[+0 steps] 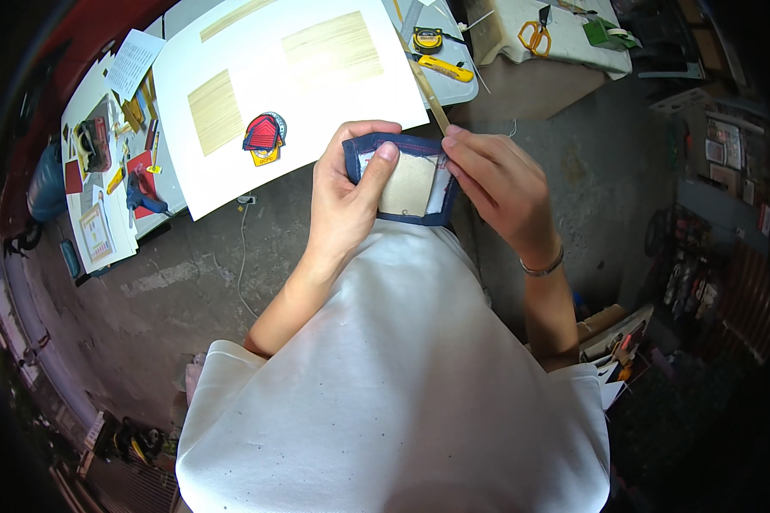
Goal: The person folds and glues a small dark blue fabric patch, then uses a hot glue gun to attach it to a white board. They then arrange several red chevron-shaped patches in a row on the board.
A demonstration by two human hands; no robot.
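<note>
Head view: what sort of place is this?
Probably a small craft workshop, judging by the scissors, tape measure and yellow cutter laid out.

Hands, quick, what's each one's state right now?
Left hand: closed, holding the blue-edged piece.
Right hand: curled at its right edge; whether gripping cannot be told.

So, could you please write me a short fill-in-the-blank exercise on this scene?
1. Across the beige panel lies the ____ of the left hand.
2. The held piece has dark ____ edging.
3. A bracelet circles the person's ____ wrist.
4. The scissors at the upper right have ____ handles.

Missing words: thumb; blue; right; orange.
</note>
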